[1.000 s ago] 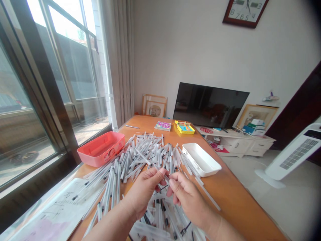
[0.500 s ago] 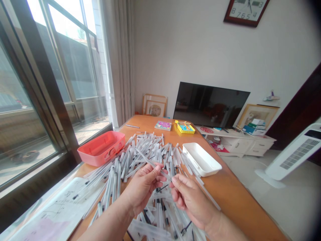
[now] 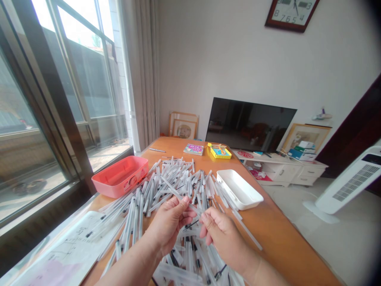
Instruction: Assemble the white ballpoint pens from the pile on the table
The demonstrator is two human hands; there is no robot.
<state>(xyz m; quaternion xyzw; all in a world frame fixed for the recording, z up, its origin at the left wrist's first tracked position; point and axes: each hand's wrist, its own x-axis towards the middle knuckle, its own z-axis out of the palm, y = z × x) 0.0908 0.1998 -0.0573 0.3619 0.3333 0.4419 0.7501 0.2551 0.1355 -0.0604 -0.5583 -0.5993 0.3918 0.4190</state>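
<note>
A translucent white pen barrel (image 3: 172,186) slants up and away to the left from between my hands. My left hand (image 3: 168,224) is closed around its middle, thumb on top. The fingertips of my right hand (image 3: 224,228) pinch the near end, and its tip is hidden by them. Below and beyond both hands spreads a large heap of similar pen barrels (image 3: 172,174), some with black parts. Closer to me, under my wrists, lie more clear pieces and black-tipped pens (image 3: 190,254).
A red plastic box (image 3: 119,178) stands left of the heap, a white tray (image 3: 253,198) right of it. Farther back on the table (image 3: 279,238) lie a book (image 3: 193,149), a yellow box (image 3: 219,151) and a pen (image 3: 157,150). Printed paper (image 3: 71,242) lies at the near left.
My right hand has shifted slightly left, its fingers curled more tightly at the barrel's end. My left hand has barely moved.
</note>
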